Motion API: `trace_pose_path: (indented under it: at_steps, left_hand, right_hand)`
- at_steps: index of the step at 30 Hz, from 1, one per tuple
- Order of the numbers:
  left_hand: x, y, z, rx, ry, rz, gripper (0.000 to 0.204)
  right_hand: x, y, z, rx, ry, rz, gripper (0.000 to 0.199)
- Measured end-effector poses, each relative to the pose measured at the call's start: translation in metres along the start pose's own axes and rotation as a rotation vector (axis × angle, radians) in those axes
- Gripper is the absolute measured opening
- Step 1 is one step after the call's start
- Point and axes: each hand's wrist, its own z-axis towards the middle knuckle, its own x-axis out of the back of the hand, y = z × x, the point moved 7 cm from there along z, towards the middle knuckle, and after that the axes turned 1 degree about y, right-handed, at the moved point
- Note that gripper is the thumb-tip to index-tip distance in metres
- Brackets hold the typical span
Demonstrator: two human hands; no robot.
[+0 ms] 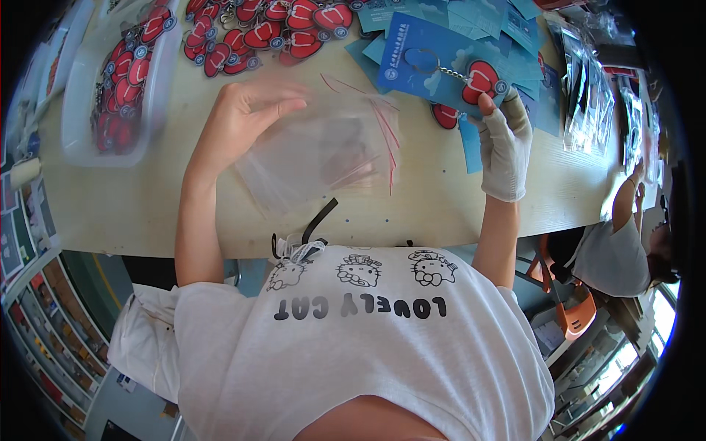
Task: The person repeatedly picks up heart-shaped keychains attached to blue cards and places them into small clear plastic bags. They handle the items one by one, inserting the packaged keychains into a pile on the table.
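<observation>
1. Your left hand [246, 117] is bare and lies at about 11 o'clock from the table's centre. Its fingers are loosely curled over the upper left corner of the stack of clear bags [316, 151]; motion blur hides whether they pinch a bag or only touch the top one.
2. The stack of clear bags, with red sealing strips along its right edge, lies flat on the table [441, 206], directly ahead of your chest, between your two hands.
3. Your right hand [506, 143] wears a white glove and sits at about 2 o'clock. Its fingers are closed on the lower right corner of a blue backing card [423, 55].
4. On that card rests a red bow-shaped keychain [482, 79] with a metal ring and chain; your gloved fingertips press against the charm's lower edge.
5. More blue cards [507, 22] are spread at 1 o'clock, just beyond the held card.
6. A pile of red keychains [257, 33] lies at 12 o'clock, and a clear tray [158, 95] holding more of them stands at 10 o'clock.
7. Packed bags [585, 88] lie at 3 o'clock along the right edge.
8. Another person [618, 250] sits at the table's right end, at 4 o'clock, well apart from your hands.
</observation>
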Motion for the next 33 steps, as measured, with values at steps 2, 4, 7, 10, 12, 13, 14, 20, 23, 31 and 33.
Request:
trace_pose_path:
  at_steps: [2,4,7,10,12,13,14,20,23,31,33]
  left_hand:
    - [0.0,0.001,0.001,0.038,-0.043,0.007,0.015]
    - [0.001,0.0,0.001,0.094,-0.063,-0.076,0.017]
    - [0.001,-0.005,0.002,0.162,-0.057,-0.232,0.024]
    - [-0.001,-0.011,0.003,0.157,-0.038,-0.256,0.036]
    - [-0.004,-0.01,0.003,0.171,0.005,-0.362,0.042]
    - [-0.005,-0.011,0.003,0.18,-0.022,-0.365,0.043]
    - [-0.005,-0.012,0.002,0.188,-0.05,-0.367,0.045]
    - [-0.001,-0.019,0.001,0.242,-0.082,-0.478,0.035]
    - [0.009,-0.007,0.0,0.181,-0.08,-0.606,0.028]
    - [0.056,0.049,-0.014,-0.131,-0.04,-0.582,0.019]
    - [0.028,0.04,-0.007,0.083,-0.03,-0.387,0.014]
  right_hand:
    - [-0.013,-0.004,0.004,0.015,0.005,-0.057,0.026]
    - [-0.021,-0.006,0.01,0.02,0.006,-0.15,0.024]
    - [-0.027,-0.002,0.011,-0.052,-0.034,-0.15,0.024]
    - [-0.029,0.0,0.005,-0.045,-0.039,-0.253,0.024]
    - [-0.025,-0.009,0.001,0.044,0.04,-0.276,0.024]
    - [-0.02,-0.019,0.0,0.127,0.114,-0.255,0.024]
    - [-0.016,-0.03,-0.002,0.209,0.188,-0.234,0.024]
    - [-0.026,-0.002,-0.02,-0.059,-0.019,-0.451,0.027]
    - [-0.025,0.003,-0.026,0.034,-0.031,-0.78,0.027]
    - [-0.032,-0.003,-0.031,0.026,-0.01,-0.801,0.027]
    - [-0.026,0.001,-0.033,-0.117,0.004,-0.508,0.027]
